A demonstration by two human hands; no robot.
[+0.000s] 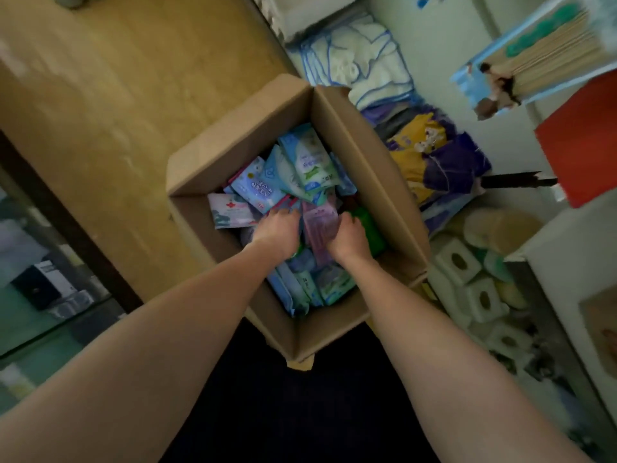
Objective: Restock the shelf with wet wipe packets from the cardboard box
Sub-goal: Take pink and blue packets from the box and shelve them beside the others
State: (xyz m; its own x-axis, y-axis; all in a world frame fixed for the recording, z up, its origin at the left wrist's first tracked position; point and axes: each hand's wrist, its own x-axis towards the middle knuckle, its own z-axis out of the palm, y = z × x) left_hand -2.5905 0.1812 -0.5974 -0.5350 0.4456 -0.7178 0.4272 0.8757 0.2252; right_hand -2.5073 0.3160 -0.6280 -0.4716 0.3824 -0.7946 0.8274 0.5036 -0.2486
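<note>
so both hands are down inside the cardboard box [347, 135] and the grip is on one pink-purple packet [321, 225] sitting between them: the left hand [278, 230] has its fingers curled over the packet's left edge, the right hand [349, 237] has its fingers curled around the right edge, so neither hand is loose or flat, they're both clamped onto that same packet from opposite sides. Just beside the right hand's knuckles there's a green packet [369, 225] pressed against the box's right wall. The rest of the box is a messy heap of wet wipe packets [300, 168], mostly blue, white and pale green, some lying flat and some leaning on each other, plus a whitish one with a red cross mark [230, 210] at the left side. Box flaps are standing open and it sits on a tan floor [133, 95]. The shelf [551, 248] runs down the right side, with white tissue packs [474, 279] low down, a yellow and purple pack [430, 155] further up, and folded white cloths with blue trim [360, 65] near the top
</note>
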